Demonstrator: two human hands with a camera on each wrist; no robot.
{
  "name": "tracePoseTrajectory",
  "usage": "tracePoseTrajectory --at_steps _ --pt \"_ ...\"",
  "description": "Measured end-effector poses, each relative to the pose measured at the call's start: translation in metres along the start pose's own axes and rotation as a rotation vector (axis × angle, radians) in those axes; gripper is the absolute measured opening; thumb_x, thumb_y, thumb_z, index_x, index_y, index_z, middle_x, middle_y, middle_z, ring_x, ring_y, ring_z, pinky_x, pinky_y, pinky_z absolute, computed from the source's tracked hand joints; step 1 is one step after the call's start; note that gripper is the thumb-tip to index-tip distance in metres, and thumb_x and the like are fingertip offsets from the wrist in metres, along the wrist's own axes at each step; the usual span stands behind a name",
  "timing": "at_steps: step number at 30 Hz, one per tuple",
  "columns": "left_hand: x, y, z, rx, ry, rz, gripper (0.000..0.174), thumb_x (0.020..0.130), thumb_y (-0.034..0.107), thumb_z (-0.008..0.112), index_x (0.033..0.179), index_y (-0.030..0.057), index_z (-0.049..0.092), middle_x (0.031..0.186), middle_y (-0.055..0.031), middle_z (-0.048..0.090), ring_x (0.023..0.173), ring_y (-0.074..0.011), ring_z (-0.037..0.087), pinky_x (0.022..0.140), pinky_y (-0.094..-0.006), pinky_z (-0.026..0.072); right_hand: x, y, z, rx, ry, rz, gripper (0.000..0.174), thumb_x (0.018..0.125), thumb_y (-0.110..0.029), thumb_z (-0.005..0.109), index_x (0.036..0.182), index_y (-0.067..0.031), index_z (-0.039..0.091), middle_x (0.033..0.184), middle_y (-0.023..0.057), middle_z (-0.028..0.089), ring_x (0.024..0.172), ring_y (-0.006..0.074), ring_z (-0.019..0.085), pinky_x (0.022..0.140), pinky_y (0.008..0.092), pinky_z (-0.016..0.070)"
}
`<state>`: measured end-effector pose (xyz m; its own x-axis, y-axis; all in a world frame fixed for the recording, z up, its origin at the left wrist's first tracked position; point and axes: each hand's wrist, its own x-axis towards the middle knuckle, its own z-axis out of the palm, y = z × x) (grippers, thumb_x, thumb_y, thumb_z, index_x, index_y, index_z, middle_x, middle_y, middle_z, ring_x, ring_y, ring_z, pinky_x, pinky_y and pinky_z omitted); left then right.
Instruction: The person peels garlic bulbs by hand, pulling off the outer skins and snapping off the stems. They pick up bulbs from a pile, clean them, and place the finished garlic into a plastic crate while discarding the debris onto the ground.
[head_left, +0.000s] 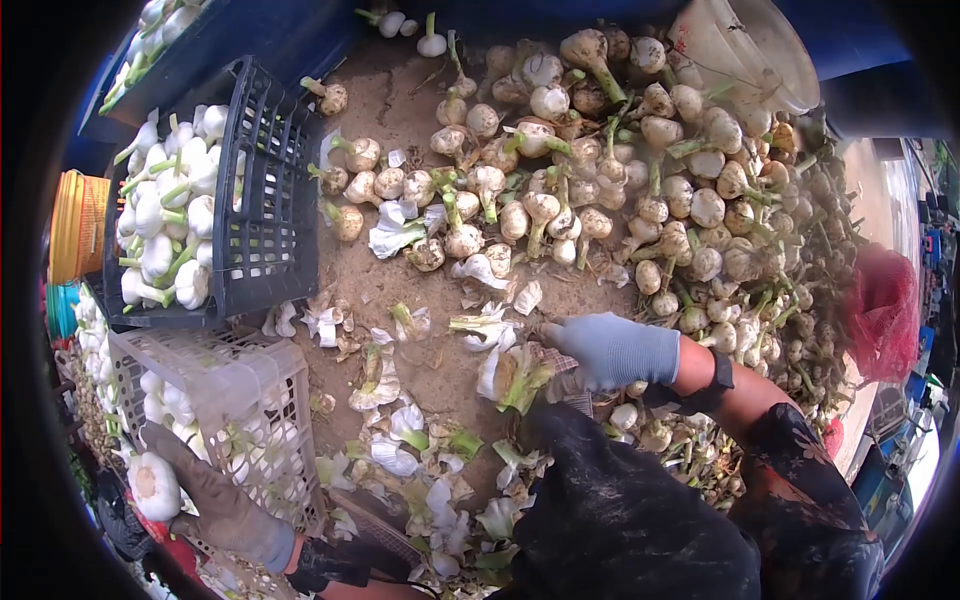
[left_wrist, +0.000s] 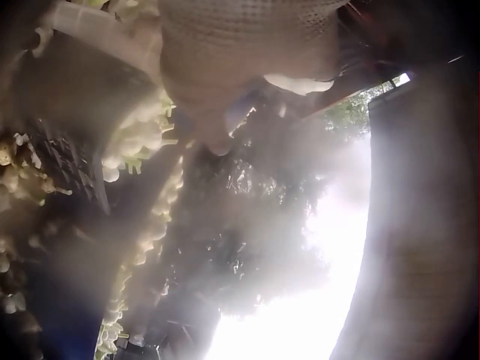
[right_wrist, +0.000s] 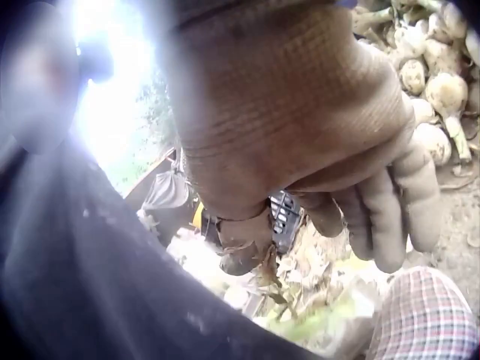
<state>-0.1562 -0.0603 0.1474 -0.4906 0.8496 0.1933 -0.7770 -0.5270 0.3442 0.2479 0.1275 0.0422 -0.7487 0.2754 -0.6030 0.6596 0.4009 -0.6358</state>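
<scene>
In the head view my gloved left hand [head_left: 225, 505] is at the lower left over the white crate, gripping a trimmed white garlic bulb [head_left: 153, 487]. A sliver of that garlic bulb [left_wrist: 300, 84] shows past the glove [left_wrist: 247, 52] in the left wrist view; the rest is hidden. My right hand [head_left: 615, 350], in a grey-blue glove, hangs beside peeled skins and green leaves [head_left: 520, 378] at the middle. Its fingers [right_wrist: 382, 221] are loosely bent and hold nothing in the right wrist view. Dry skin scraps cling near the thumb [right_wrist: 240, 259].
A black crate [head_left: 275, 190] of cleaned garlic stands at the left, above a white crate [head_left: 295, 385]. Untrimmed garlic bulbs [head_left: 705, 205] heap at the back right, by a pale bucket [head_left: 750, 50] and a red net bag [head_left: 883, 315]. Loose skins [head_left: 375, 385] litter the ground.
</scene>
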Motion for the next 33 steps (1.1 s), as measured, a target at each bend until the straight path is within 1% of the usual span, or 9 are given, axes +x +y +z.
tracePoseTrajectory --at_steps 4,7,9,12,14,16,23,26,33 --pt "-0.002 -0.038 -0.003 0.005 0.099 -0.130 0.082 0.087 0.025 0.060 0.149 0.0072 0.008 0.150 -0.0208 0.022 0.133 -0.0415 0.032 0.105 -0.0531 0.0384 0.035 0.055 -0.077 -0.132 0.927 0.349 0.036 0.085 -0.031 0.059 0.111 -0.0061 0.057 0.091 0.0177 0.066 0.087 0.0360 0.064 0.074 0.0441 0.0514" --pt "0.009 -0.132 -0.003 1.121 0.120 -0.390 0.056 0.092 0.028 0.056 0.137 0.0008 0.036 0.130 -0.0195 0.049 0.108 -0.0320 0.057 0.093 -0.0387 0.0480 0.072 0.090 -0.118 -0.411 1.046 0.524 0.036 0.086 -0.032 0.059 0.108 -0.0030 0.059 0.096 0.0194 0.066 0.089 0.0368 0.063 0.076 0.0438 0.0506" --pt "0.037 -0.173 -0.025 2.190 -0.655 -0.276 0.046 0.078 0.012 0.069 0.120 -0.0002 0.055 0.114 -0.0136 0.059 0.101 -0.0235 0.060 0.087 -0.0344 0.0496 0.095 0.099 -0.133 -0.243 0.766 0.637 0.033 0.085 -0.031 0.060 0.104 -0.0027 0.060 0.097 0.0187 0.066 0.090 0.0361 0.063 0.077 0.0433 0.0504" --pt "0.067 -0.200 -0.067 2.090 -0.832 -0.465 0.046 0.076 0.011 0.072 0.118 0.0019 0.057 0.109 -0.0109 0.061 0.102 -0.0214 0.059 0.090 -0.0341 0.0472 0.091 0.085 -0.138 -0.203 0.915 0.548 0.034 0.085 -0.030 0.060 0.106 -0.0027 0.060 0.097 0.0186 0.066 0.090 0.0363 0.063 0.077 0.0437 0.0499" --pt "0.069 -0.225 -0.053 1.486 -0.115 -0.573 0.050 0.074 0.006 0.073 0.120 0.0027 0.055 0.113 -0.0109 0.059 0.105 -0.0209 0.058 0.094 -0.0341 0.0450 0.075 0.070 -0.127 -0.070 1.105 0.200 0.031 0.085 -0.019 0.063 0.109 -0.0003 0.059 0.097 0.0168 0.067 0.087 0.0305 0.066 0.074 0.0360 0.0507" --pt "0.055 -0.254 -0.027 1.353 -0.070 -0.463 0.052 0.074 0.004 0.073 0.121 0.0022 0.054 0.114 -0.0102 0.058 0.105 -0.0200 0.057 0.093 -0.0329 0.0452 0.062 0.040 -0.108 0.744 0.930 -0.058 0.027 0.086 -0.011 0.063 0.108 0.0031 0.060 0.090 0.0102 0.069 0.085 0.0125 0.064 0.074 0.0267 0.0508" --pt "0.027 -0.254 -0.035 1.088 0.026 -0.630 0.075 0.077 0.016 0.076 0.136 0.0005 0.032 0.116 -0.0123 0.053 0.103 -0.0202 0.057 0.083 -0.0307 0.0516 0.066 0.001 -0.062 0.756 0.778 -0.135 0.035 0.086 -0.026 0.066 0.108 0.0014 0.060 0.094 0.0117 0.068 0.085 0.0194 0.064 0.077 0.0323 0.0501" --pt "0.038 -0.247 -0.042 0.969 0.082 -0.506 0.083 0.083 0.023 0.072 0.142 -0.0030 0.020 0.117 -0.0154 0.051 0.095 -0.0198 0.060 0.068 -0.0282 0.0559 0.083 0.054 -0.108 -0.414 1.163 0.384 0.029 0.083 -0.022 0.061 0.107 -0.0058 0.061 0.102 0.0153 0.062 0.098 0.0337 0.059 0.078 0.0415 0.0505" --pt "0.044 -0.256 -0.043 1.480 0.148 -0.277 0.063 0.081 0.001 0.066 0.137 -0.0015 0.036 0.131 -0.0159 0.045 0.118 -0.0225 0.049 0.098 -0.0325 0.0444 0.133 0.080 -0.141 -0.563 0.598 0.723 0.035 0.076 -0.025 0.068 0.109 -0.0134 0.063 0.103 0.0091 0.063 0.095 0.0287 0.061 0.087 0.0485 0.0412"
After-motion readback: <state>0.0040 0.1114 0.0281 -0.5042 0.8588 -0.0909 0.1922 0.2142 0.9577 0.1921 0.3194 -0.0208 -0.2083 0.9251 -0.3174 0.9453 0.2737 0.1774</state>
